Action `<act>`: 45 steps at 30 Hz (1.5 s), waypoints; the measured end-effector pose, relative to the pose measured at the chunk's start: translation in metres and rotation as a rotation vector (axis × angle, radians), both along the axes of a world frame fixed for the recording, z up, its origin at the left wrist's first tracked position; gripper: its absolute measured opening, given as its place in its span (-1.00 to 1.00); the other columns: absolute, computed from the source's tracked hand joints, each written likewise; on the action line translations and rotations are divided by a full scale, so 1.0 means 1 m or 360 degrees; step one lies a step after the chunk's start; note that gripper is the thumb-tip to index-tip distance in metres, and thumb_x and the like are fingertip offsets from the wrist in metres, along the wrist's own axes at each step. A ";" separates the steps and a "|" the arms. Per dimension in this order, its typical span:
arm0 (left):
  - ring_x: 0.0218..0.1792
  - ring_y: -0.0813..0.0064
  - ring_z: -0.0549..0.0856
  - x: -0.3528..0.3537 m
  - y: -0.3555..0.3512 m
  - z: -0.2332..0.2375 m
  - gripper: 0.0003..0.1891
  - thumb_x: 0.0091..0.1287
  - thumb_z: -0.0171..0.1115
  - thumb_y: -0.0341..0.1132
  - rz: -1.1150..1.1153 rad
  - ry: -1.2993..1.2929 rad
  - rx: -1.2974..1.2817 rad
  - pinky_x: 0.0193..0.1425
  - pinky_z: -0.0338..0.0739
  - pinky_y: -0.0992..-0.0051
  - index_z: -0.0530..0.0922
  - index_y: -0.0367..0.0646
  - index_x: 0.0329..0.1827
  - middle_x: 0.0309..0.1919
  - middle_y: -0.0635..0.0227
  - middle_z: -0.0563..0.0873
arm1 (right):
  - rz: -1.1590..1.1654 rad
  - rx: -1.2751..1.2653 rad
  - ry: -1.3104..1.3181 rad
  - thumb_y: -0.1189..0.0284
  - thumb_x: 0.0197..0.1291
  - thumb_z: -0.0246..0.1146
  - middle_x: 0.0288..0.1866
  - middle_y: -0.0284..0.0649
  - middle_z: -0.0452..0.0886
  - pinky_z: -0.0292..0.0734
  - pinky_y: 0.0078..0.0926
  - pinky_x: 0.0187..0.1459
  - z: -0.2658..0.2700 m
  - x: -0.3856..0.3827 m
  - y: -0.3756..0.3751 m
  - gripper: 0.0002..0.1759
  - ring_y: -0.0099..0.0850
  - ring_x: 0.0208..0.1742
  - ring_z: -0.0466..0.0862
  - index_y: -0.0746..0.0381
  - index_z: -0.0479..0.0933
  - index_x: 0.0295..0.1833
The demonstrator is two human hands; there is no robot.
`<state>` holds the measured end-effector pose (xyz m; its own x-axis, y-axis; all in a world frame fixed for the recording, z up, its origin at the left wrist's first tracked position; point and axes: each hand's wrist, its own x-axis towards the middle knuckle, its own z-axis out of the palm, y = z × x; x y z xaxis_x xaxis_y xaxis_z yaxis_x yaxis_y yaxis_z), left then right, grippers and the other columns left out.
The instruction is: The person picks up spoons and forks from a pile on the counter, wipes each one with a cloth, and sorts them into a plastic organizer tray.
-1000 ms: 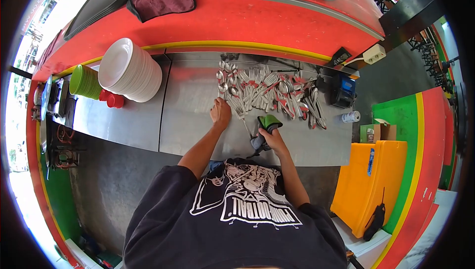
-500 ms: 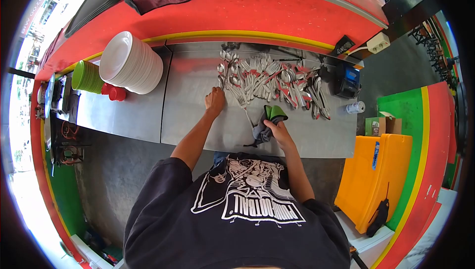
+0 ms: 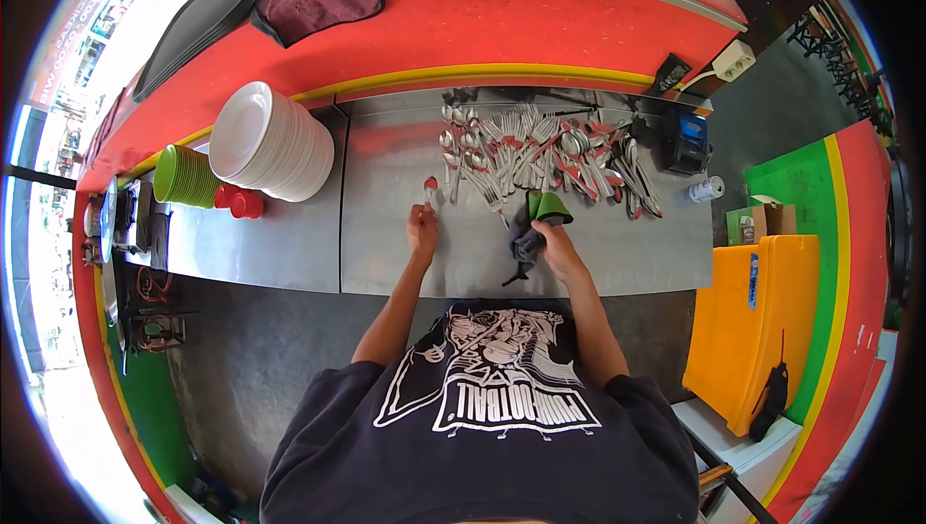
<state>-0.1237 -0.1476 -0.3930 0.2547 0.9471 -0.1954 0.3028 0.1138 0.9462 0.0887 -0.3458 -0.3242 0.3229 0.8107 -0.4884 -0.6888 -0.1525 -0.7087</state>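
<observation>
My left hand [image 3: 422, 231] is closed on the handle of a spoon [image 3: 430, 187], whose bowl points away from me and looks red. In my right hand [image 3: 557, 246] is a bunched grey and green cloth [image 3: 526, 242], held over the near part of the metal table [image 3: 386, 264]. Beyond both hands lies a wide pile of cutlery: spoons [image 3: 461, 138] at its left, forks [image 3: 521, 129] in the middle and more pieces at its right. One fork [image 3: 492, 198] sticks out of the pile towards the cloth.
A tall stack of white plates [image 3: 241, 129], green plates [image 3: 183, 177] and red cups [image 3: 246, 203] stand at the left. At the right are a dark device [image 3: 687, 141], a can [image 3: 706, 189] and an orange container [image 3: 733, 322]. A red wall [image 3: 540, 32] runs behind the table.
My left hand has drawn back from the cutlery pile towards me, with a spoon now in it. My right hand still holds the cloth. The camera view has shifted slightly.
</observation>
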 end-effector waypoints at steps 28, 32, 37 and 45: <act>-0.74 0.66 0.11 -0.163 -0.131 0.139 -0.40 0.55 -0.16 0.19 0.0229 -0.0903 -0.0883 -0.67 -0.01 0.49 0.14 -0.02 -0.60 -0.71 0.59 0.16 | -0.0031 0.0182 -0.0141 0.36 0.40 0.22 -0.16 -0.31 0.64 0.53 -0.51 -0.11 0.053 -0.174 0.100 -0.77 -0.54 -0.12 0.62 0.31 0.56 0.00; -0.72 0.73 0.01 -0.178 -0.134 0.148 -0.42 0.52 -0.17 0.25 -0.0049 -0.1363 -0.1396 -0.66 -0.10 0.59 0.06 0.09 -0.59 -0.69 0.66 0.03 | 0.0674 0.0250 0.0001 0.39 0.41 0.20 -0.01 -0.29 0.64 0.55 -0.49 -0.04 0.081 -0.174 0.084 -0.77 -0.53 -0.04 0.64 0.28 0.56 0.06; -0.70 0.70 -0.01 -0.180 -0.140 0.149 -0.45 0.55 -0.30 0.21 -0.0233 -0.1721 -0.1848 -0.66 -0.09 0.61 0.07 0.11 -0.59 -0.69 0.65 0.05 | 0.1026 0.0596 -0.0896 0.48 0.27 0.34 0.02 -0.26 0.67 0.50 -0.52 0.07 0.091 -0.226 0.078 -0.61 -0.52 0.00 0.64 0.33 0.52 0.18; -0.65 0.75 0.15 -0.182 -0.153 0.145 -0.65 0.62 -0.16 -0.05 0.0114 -0.0670 -0.0952 -0.61 0.08 0.64 0.29 -0.02 -0.34 -0.61 0.66 0.16 | 0.1138 0.0335 -0.1672 0.36 0.23 0.36 -0.54 -0.07 0.62 0.44 -0.29 -0.44 0.065 -0.239 0.087 -0.74 -0.22 -0.51 0.61 0.37 0.57 -0.32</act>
